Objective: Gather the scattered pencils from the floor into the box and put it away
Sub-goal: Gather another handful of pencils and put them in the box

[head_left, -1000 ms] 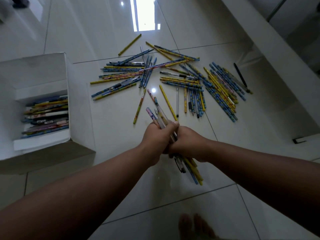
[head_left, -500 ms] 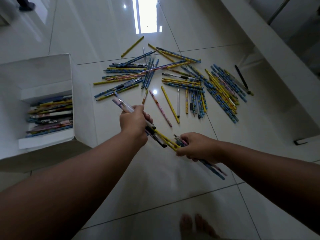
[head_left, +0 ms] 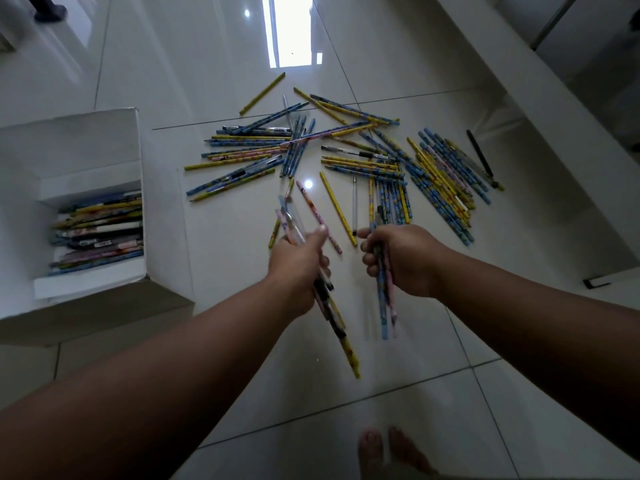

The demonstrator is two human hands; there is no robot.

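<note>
Many yellow, blue and pink pencils and a few pens (head_left: 349, 157) lie scattered on the glossy white floor ahead of me. My left hand (head_left: 298, 261) grips a bundle of pencils and pens (head_left: 337, 327) that sticks out above and below the fist. My right hand (head_left: 401, 258) grips a smaller bunch of blue and pink pencils (head_left: 386, 306), pointing down toward me. The two hands hover side by side just short of the pile. The white box (head_left: 138, 161) stands open at the left, with a layer of pencils (head_left: 98, 233) lying in it.
A white low ledge or furniture edge (head_left: 554, 133) runs diagonally along the right. My bare toes (head_left: 384, 448) show at the bottom. A dark small object (head_left: 595, 283) lies by the ledge base. Open tile lies between me and the pile.
The hands held one bundle together a second ago, then split it. Both have since swung their bunches more upright, and the right hand has moved closer to the pile.
</note>
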